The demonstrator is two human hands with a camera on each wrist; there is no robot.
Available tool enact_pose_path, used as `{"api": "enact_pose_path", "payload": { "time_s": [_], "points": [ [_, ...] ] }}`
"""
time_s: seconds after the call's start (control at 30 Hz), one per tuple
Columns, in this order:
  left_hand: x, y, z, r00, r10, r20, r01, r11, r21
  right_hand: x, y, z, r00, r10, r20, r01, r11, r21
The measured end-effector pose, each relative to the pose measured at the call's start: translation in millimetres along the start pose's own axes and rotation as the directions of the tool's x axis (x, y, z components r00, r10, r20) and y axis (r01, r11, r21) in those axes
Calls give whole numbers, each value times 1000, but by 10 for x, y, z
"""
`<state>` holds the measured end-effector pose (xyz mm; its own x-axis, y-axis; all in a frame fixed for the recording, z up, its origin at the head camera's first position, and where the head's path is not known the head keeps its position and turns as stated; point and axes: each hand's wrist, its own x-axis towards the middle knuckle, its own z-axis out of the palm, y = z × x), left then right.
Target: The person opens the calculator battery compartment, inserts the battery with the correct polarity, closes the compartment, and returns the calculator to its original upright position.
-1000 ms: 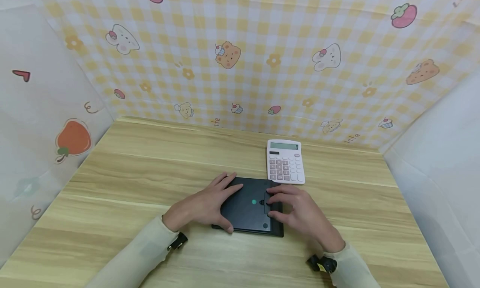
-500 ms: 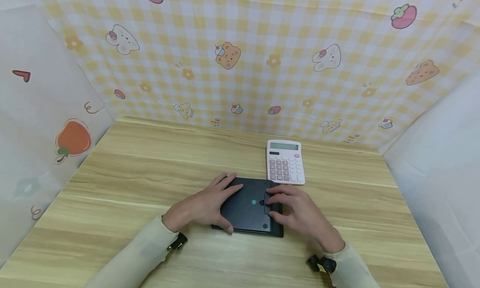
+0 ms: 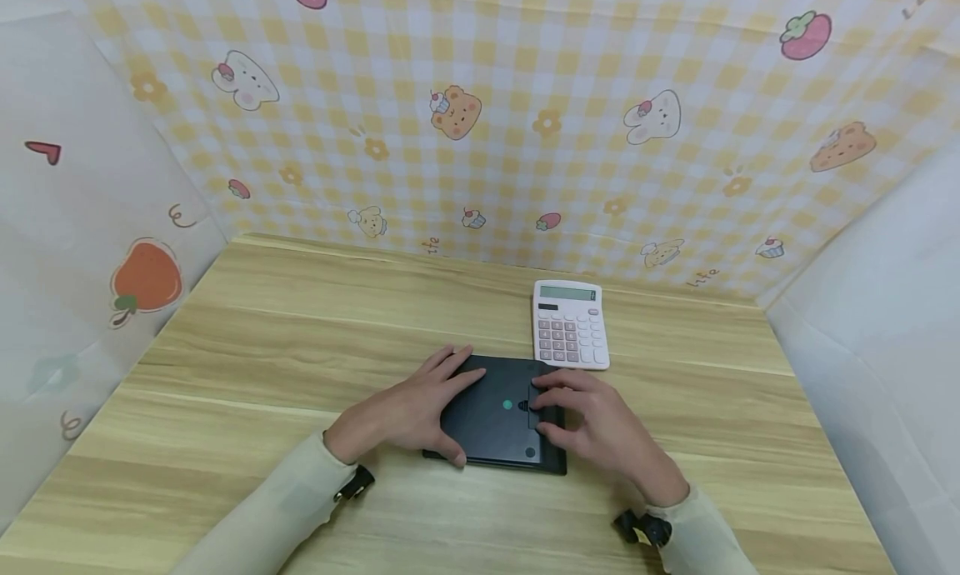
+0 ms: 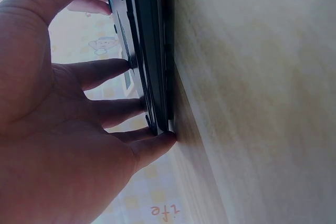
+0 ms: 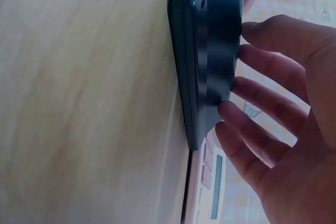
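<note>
A black calculator (image 3: 487,417) lies face down on the table, its back showing a green round sticker and a small latched battery cover (image 3: 533,407). Spread across its left part is my left hand (image 3: 412,408). The thumb is at the near edge and the fingertips at the far edge, holding the body between them. In the left wrist view these fingers (image 4: 118,108) touch its side and back. My right hand (image 3: 600,417) has loosely bent fingers, with the fingertips touching the battery cover area. The right wrist view shows the right fingertips (image 5: 239,85) on the raised, thicker end.
A white-pink calculator (image 3: 572,323) lies face up just beyond the black one, near its far right corner. The wooden table (image 3: 300,333) ends at a yellow checked cloth (image 3: 510,167) behind, with white cloth at both sides.
</note>
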<state>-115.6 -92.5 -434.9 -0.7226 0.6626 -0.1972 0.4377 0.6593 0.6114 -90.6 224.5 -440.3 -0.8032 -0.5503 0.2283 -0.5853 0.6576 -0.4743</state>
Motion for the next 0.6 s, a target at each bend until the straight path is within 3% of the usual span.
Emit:
{"api": "enact_pose_path", "payload": {
  "time_s": [0.6],
  "points": [
    [-7, 4, 8, 1000, 1, 5, -1, 1000, -2, 0, 10, 9, 1000, -14, -4, 14, 1000, -3]
  ]
}}
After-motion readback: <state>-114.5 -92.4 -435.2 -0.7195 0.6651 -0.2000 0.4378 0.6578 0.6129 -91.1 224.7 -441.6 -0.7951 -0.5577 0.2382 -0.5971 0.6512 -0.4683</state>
